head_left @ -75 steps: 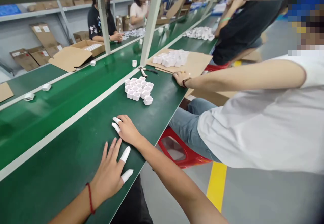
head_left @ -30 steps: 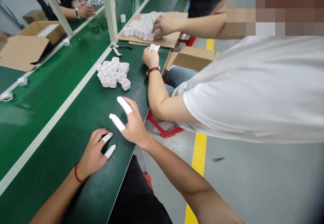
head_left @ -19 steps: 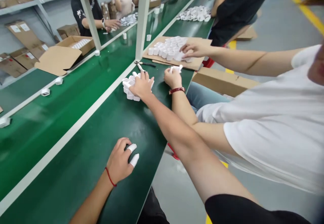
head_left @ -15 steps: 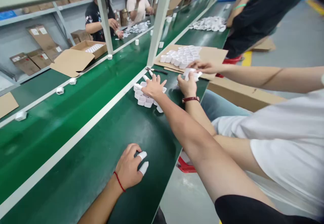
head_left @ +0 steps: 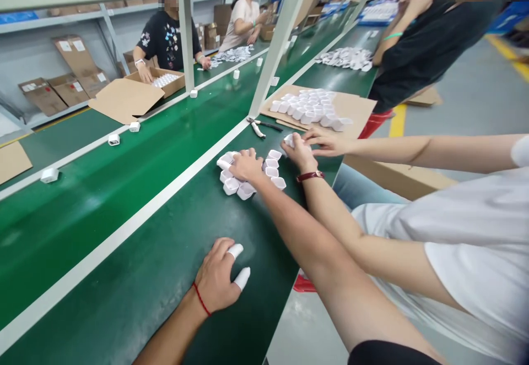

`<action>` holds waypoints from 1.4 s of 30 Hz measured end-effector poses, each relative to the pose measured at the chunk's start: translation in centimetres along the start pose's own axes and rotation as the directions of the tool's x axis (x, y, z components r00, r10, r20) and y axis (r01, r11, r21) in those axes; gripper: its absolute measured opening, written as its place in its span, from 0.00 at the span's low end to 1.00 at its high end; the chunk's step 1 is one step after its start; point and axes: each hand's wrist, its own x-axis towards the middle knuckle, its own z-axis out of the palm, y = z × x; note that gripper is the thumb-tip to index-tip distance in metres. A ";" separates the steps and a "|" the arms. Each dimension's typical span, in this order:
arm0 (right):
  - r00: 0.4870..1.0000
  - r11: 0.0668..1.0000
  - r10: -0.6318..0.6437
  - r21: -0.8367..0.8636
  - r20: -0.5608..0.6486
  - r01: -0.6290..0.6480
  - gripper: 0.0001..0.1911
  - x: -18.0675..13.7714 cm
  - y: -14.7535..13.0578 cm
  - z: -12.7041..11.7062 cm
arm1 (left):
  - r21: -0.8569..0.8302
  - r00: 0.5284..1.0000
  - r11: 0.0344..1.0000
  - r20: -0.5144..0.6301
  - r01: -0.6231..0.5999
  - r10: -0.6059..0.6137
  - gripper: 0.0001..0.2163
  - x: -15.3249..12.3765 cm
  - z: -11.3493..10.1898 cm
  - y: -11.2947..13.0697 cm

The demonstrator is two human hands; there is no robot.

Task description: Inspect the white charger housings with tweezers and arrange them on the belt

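Note:
My left hand (head_left: pixel 221 277) lies on the green worktable (head_left: pixel 198 216) with nothing in it, fingers loosely bent, thumb and index apart. White finger cots cover its thumb and index tips. My right hand (head_left: pixel 248 167) reaches forward over a cluster of small white plastic housings (head_left: pixel 246 190), open-topped and cup-like. Its fingers curl down around some housings in the middle of the cluster, which the hand partly hides. Several more housings (head_left: pixel 271 172) stand in a row just right of that hand.
A co-worker's hands (head_left: pixel 303 153) hold a white piece close on the right. Beyond lie pliers (head_left: pixel 262 127) and cardboard with many housings (head_left: pixel 309 106). A green conveyor (head_left: pixel 103 189) with scattered white pieces runs along the left. A metal post (head_left: pixel 276 45) rises from the divider.
My right hand's spread fingers have drawn together and curled among the housings; a row now shows on its right. The co-worker's hands moved slightly closer. My left hand stays on the table.

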 end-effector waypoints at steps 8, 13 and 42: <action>0.986 0.984 -0.164 -0.064 0.035 0.166 0.25 -9.9 -7.4 1.1 | 0.301 0.905 0.943 -0.426 0.143 -0.002 0.25 -0.2 -3.8 1.4; 0.975 0.995 -0.027 -0.101 -0.219 0.005 0.28 -6.8 -2.9 -2.5 | 0.512 0.979 0.835 -0.120 0.202 -0.163 0.33 1.0 -5.5 1.9; 0.994 0.994 -0.110 0.011 0.012 0.110 0.16 -13.2 -6.0 2.9 | 0.592 0.958 0.798 0.147 0.115 -0.246 0.20 3.6 -5.3 0.8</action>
